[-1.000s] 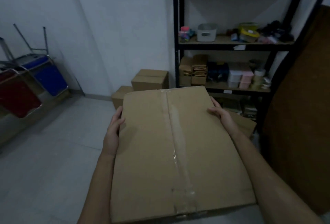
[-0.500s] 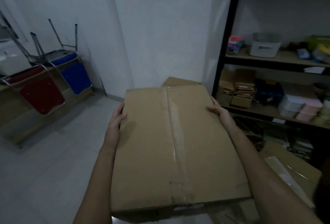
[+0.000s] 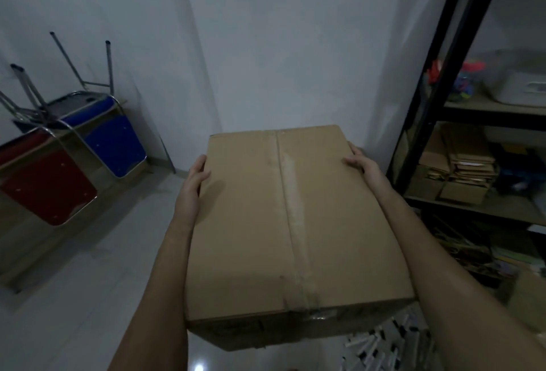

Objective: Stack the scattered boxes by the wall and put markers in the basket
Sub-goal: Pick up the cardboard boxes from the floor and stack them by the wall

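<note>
Both hands, left and right, press flat on opposite sides of the large taped brown cardboard box, carried level, probably towards the far white wall for stacking

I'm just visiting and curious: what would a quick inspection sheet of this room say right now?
Surface: pale tiled floor, shiny.
Job's things: large taped cardboard box, carried off the floor; markers scattered on the floor, lower right; white basket on the shelf.
Clutter: upturned blue chair and red chair at left.
Hands: left hand and right hand grip the box's sides.
Cables: nothing seen.
Surroundings: white wall; black shelf unit with small boxes.
</note>
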